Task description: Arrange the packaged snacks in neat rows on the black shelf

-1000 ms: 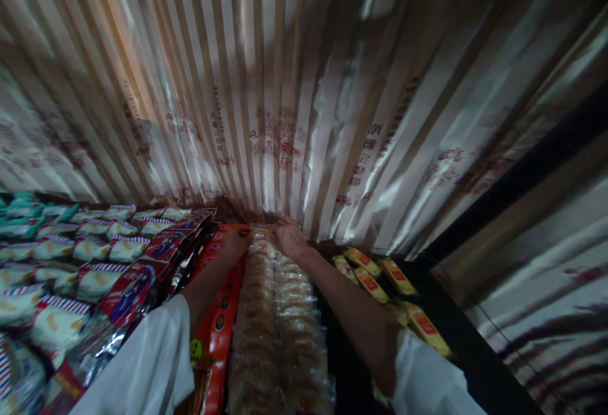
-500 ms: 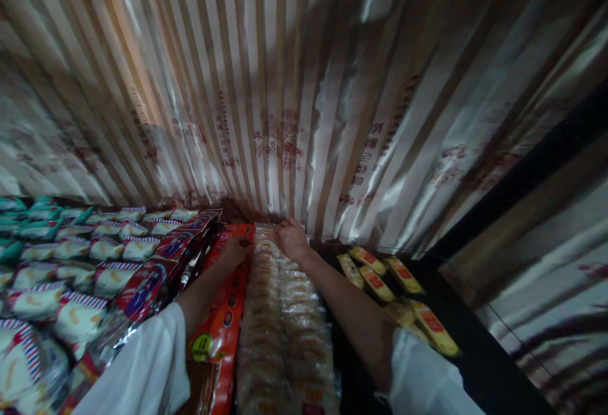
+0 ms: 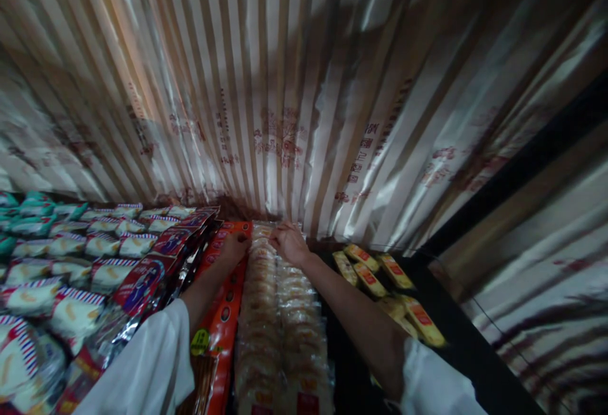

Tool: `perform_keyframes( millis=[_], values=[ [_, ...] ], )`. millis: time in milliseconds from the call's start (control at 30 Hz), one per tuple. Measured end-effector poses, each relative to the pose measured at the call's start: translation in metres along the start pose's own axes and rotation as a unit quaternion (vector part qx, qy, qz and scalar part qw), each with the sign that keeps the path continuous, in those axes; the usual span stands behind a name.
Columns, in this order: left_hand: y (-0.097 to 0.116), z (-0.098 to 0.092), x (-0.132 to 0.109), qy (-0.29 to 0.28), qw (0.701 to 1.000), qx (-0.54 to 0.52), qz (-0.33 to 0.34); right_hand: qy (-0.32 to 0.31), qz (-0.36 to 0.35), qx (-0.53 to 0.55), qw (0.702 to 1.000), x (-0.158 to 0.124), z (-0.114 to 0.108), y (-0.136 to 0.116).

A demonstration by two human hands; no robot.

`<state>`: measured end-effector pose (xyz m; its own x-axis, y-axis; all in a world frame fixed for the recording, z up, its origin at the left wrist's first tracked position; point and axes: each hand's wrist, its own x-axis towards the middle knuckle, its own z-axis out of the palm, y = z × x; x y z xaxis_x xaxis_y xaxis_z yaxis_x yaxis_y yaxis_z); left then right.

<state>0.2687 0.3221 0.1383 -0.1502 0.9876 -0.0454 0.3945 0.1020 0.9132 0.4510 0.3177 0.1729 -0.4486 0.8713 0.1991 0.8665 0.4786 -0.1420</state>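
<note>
Two long rows of clear-wrapped round pastries [image 3: 259, 320] run away from me in the middle. At their far end my right hand [image 3: 289, 244] has its fingers bent and pressed together on the wrapping; what they pinch is too small to make out. My left hand [image 3: 236, 247] is just left of it, over the top of an orange-red packet [image 3: 228, 301], at the edge of the pastry rows. Its fingers are curled, and their tips are too dim to show whether they hold anything.
Dark red packets [image 3: 142, 279] and rows of white wrapped snacks [image 3: 78, 310] fill the left, with green packets [image 3: 35, 215] behind. Yellow packets [image 3: 422, 320] lie on a black surface [image 3: 468, 364] at the right. A striped sheet curtain [image 3: 280, 85] hangs behind everything.
The view has shifted slightly. My right hand has moved a little left and its fingers are more bent. My left hand stays near the same spot by the pastries.
</note>
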Motion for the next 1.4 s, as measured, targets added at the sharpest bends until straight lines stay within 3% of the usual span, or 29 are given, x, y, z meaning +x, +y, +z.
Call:
perform_keyframes(
  millis=[167, 467, 700, 933, 1067, 1233, 1300, 1400],
  values=[
    [0.003, -0.007, -0.007, -0.011, 0.999, 0.026, -0.028, 0.024, 0.032, -0.034, 0.999, 0.001, 0.004, -0.005],
    [0.007, -0.014, -0.024, -0.111, 0.993, 0.008, -0.04, 0.032, 0.048, -0.03, 0.998, 0.001, 0.009, -0.007],
    [0.004, -0.006, -0.023, -0.075, 0.997, 0.014, -0.031, 0.051, 0.044, 0.005, 0.998, -0.001, 0.013, -0.004],
    [0.0, -0.002, -0.023, -0.039, 0.999, -0.007, -0.01, 0.051, -0.035, 0.055, 0.997, -0.016, 0.0, -0.004],
    [0.002, -0.001, -0.025, -0.021, 1.0, -0.004, -0.007, 0.025, -0.028, 0.045, 0.998, -0.017, -0.002, -0.006],
    [0.0, -0.008, -0.028, 0.014, 0.999, 0.032, -0.009, 0.038, -0.014, 0.032, 0.999, -0.016, 0.002, -0.011],
    [-0.002, -0.013, -0.031, 0.004, 0.999, 0.047, -0.013, 0.047, -0.015, 0.033, 0.998, -0.016, 0.004, -0.011],
    [-0.004, -0.019, -0.039, -0.057, 0.997, 0.054, -0.023, 0.052, -0.009, 0.042, 0.998, -0.017, 0.006, -0.011]
  ],
)
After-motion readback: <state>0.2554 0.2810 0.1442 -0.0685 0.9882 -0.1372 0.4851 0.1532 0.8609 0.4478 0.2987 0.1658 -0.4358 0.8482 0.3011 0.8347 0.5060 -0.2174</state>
